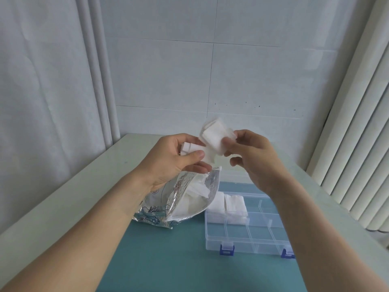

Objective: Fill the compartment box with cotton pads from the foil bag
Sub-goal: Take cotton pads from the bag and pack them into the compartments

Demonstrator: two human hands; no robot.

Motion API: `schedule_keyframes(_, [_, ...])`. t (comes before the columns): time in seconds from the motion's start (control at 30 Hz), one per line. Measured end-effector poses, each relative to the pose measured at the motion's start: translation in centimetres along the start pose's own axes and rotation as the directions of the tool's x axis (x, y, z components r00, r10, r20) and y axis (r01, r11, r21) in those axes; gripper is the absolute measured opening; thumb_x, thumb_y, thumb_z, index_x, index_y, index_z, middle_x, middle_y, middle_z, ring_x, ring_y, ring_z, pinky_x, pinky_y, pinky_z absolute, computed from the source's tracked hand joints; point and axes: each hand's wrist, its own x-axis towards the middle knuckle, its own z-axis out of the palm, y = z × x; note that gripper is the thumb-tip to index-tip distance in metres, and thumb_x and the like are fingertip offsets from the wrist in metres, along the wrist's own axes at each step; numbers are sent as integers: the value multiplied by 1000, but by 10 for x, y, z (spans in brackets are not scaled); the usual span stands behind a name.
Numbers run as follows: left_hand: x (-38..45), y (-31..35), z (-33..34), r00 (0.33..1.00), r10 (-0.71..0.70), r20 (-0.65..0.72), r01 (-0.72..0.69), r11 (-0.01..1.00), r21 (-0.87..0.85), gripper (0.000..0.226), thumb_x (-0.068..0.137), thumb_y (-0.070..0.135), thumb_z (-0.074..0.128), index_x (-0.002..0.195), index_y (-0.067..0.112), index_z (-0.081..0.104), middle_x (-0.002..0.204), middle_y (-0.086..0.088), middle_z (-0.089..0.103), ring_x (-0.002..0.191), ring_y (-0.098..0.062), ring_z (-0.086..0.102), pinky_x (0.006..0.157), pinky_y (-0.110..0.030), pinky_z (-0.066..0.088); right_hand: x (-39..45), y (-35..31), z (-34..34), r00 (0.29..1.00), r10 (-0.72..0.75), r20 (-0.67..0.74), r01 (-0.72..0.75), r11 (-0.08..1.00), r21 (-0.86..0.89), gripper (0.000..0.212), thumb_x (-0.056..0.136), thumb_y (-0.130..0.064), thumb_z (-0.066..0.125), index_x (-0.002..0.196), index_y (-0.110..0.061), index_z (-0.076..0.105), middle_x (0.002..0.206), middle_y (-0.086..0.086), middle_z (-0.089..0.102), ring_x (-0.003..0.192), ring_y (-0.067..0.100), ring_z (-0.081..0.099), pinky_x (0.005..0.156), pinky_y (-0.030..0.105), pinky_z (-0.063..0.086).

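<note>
The table (84, 197) is carrying the compartment box (248, 226), lying open with cotton pads already sitting in its far-left cells, and the foil bag (181, 199) gaping beside it. My left hand (168, 163) and right hand (252, 159) are each pinching a stack of pads (212, 137) above the bag, fingers curled around them. Loose outer pads are threatening to slip out and fall.
</note>
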Motion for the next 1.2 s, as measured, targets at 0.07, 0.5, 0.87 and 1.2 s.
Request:
schedule_keyframes(0.07, [0,1,-1,999,-15,-36,15,1000,5,24,94,-5,59,117,1,63,86,-21,71,79,-38,74,67,-28,61,1,-3,-5,996,91,7,-91,983,162,4,93,-6,65,93,-8,62,84,6,65,70,17,60,61,28,45])
schedule_keyframes(0.5, [0,2,1,998,1,58,1,999,-43,40,90,-6,62,127,4,55,92,-25,72,80,-40,73,68,-35,61,1,-3,-7,901,272,338,-381,869,316,18,94,-6,46,97,-4,63,75,6,51,57,15,47,47,24,42])
schedule_keyframes(0.87, [-1,2,2,999,-29,45,31,998,-57,43,79,13,69,119,0,59,93,-27,72,76,-35,74,64,-30,61,-2,-1,-8,942,133,307,-183,973,138,6,90,-12,64,90,-14,70,89,5,65,74,13,59,60,23,47])
schedule_keyframes(1.2, [-2,1,2,994,-104,28,107,989,-107,24,100,10,51,116,-4,61,93,-19,73,73,-32,74,61,-28,61,2,-4,-8,981,145,130,-173,954,244,13,94,-6,60,90,-13,70,79,0,64,66,12,56,54,23,43])
